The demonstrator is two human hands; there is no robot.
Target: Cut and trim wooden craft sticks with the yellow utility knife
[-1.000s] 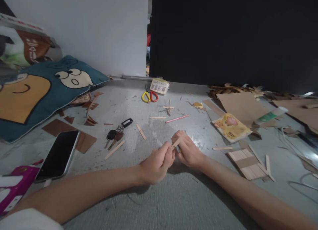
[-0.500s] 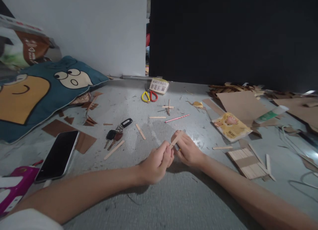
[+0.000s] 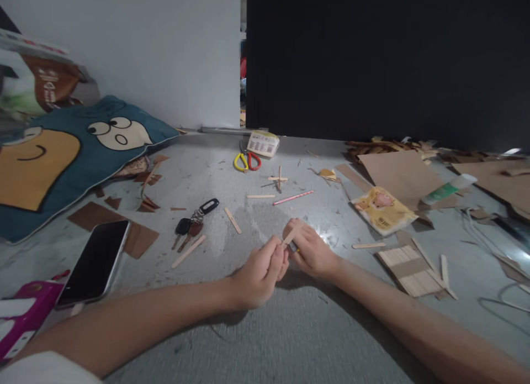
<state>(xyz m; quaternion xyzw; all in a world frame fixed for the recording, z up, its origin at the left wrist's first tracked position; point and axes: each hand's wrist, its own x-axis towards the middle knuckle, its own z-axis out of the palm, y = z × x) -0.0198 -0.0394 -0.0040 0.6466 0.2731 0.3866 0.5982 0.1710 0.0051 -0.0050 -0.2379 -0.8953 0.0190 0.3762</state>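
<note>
My left hand is closed, its thumb and fingers pinching one end of a wooden craft stick. The stick slants up and away towards my right hand, just beside it. My right hand is curled round a small grey and yellow tool, mostly hidden by the fingers; it looks like a utility knife. Both hands are held close together above the grey table. Beyond them lie a red-and-white striped pencil, a loose craft stick and a small cross of sticks.
At left are a phone, keys, cardboard scraps and a blue cushion. Scissors lie at the back. To the right are a banded bundle of sticks, a yellow packet, a glue stick and cardboard.
The whole view has shifted slightly. More of the grey and yellow tool shows at my right fingers beside the craft stick; both hands keep nearly the same pose.
</note>
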